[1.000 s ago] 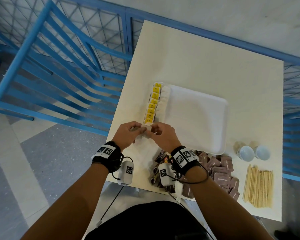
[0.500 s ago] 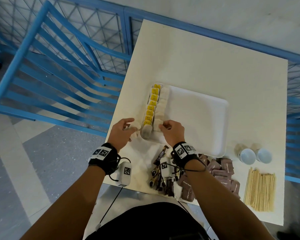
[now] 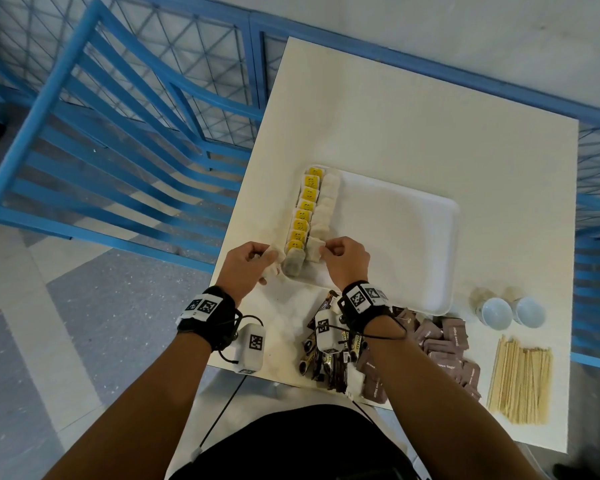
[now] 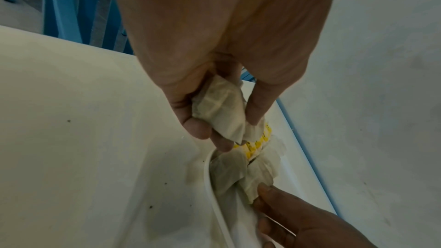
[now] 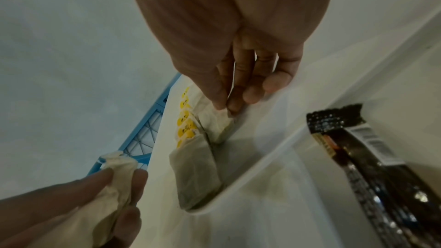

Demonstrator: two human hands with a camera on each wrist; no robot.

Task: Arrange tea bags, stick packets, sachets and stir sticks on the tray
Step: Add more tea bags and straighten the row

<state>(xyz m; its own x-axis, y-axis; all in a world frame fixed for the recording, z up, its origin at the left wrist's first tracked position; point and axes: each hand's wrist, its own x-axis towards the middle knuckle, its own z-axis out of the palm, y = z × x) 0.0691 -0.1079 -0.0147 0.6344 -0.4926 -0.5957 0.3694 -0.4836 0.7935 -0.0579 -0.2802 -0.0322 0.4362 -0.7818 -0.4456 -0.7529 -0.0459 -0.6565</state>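
I watched from the head view as the white tray (image 3: 413,244) lay on the cream table (image 3: 413,126), and I took the tray as my landmark. Along the tray's left edge ran a row of tea bags (image 3: 321,209), their yellow tags (image 3: 307,199) lined up on the outer side and the pale pouches on the inner side. At the near end of that row one darker tea bag (image 3: 294,263) lay against the tray's near-left corner.

My left hand (image 3: 248,268) sat just outside that corner, off the tray, its fingers (image 4: 198,127) curled and pinching a bunch of spare tea bags (image 4: 220,112) against the thumb. My right hand (image 3: 343,259) hovered over the tray's near-left part; in the right wrist view its thumb and forefinger (image 5: 218,99) pinched the top of the last pale pouch (image 5: 219,125) in the row, the other fingers loosely bent beside them.

Just off the tray's near edge lay a heap of dark stick packets (image 3: 326,358), partly under my right wrist, and beside them to the right a pile of brown sachets (image 3: 444,344). Further right, beyond the tray's near-right corner, stood two small white cups (image 3: 510,311), and nearer me than those lay the bundle of wooden stir sticks (image 3: 520,379). A blue railing (image 3: 118,133) stood well to the tray's left, beyond the table.
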